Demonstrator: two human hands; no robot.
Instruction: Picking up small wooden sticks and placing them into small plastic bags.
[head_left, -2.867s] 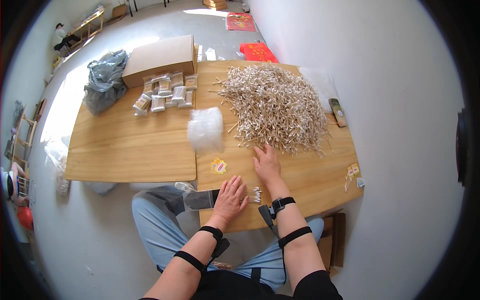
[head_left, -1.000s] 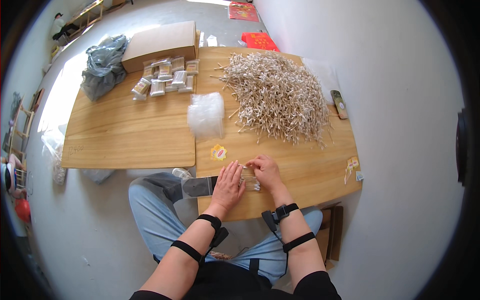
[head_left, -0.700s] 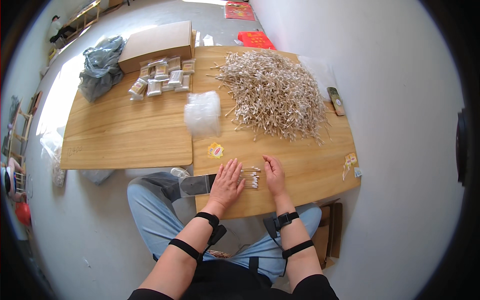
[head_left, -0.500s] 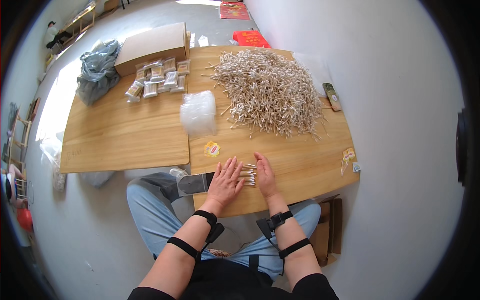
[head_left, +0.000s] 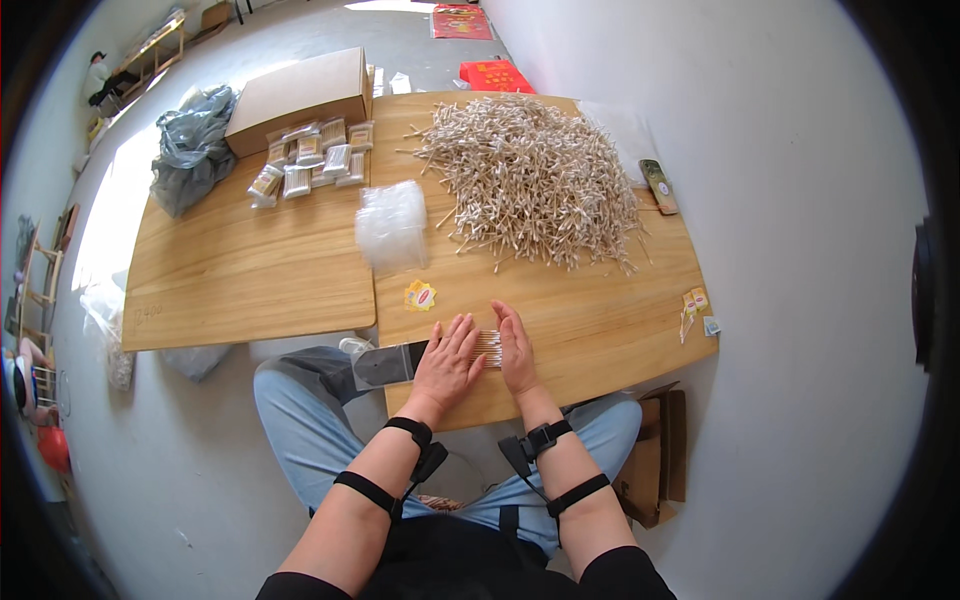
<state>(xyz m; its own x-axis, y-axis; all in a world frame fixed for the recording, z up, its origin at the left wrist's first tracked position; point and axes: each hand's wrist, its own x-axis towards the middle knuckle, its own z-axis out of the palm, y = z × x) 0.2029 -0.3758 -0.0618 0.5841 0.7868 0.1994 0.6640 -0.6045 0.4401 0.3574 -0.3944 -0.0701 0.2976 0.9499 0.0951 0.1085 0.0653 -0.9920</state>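
A row of cotton swabs (head_left: pixel 488 349) lies side by side on the table near its front edge. My left hand (head_left: pixel 446 368) rests flat over the row's left part, fingers stretched out and a little apart. On the other side my right hand (head_left: pixel 516 352) stands on edge with its palm against the swab tips, fingers extended. Left of my left hand lies a clear plastic bag with a dark panel (head_left: pixel 388 366), partly over the table edge. Some of the swabs are hidden beneath my left hand.
A big heap of loose cotton swabs (head_left: pixel 535 180) covers the table's far middle. Left of it lie clear plastic bags (head_left: pixel 391 225), packed swab packets (head_left: pixel 310 160) and a cardboard box (head_left: pixel 298 100). Yellow labels (head_left: pixel 420 295) sit ahead of my hands. A phone-like object (head_left: pixel 658 187) lies far right.
My right hand has moved left and now presses against the ends of the swabs. The left hand has stayed on the row.
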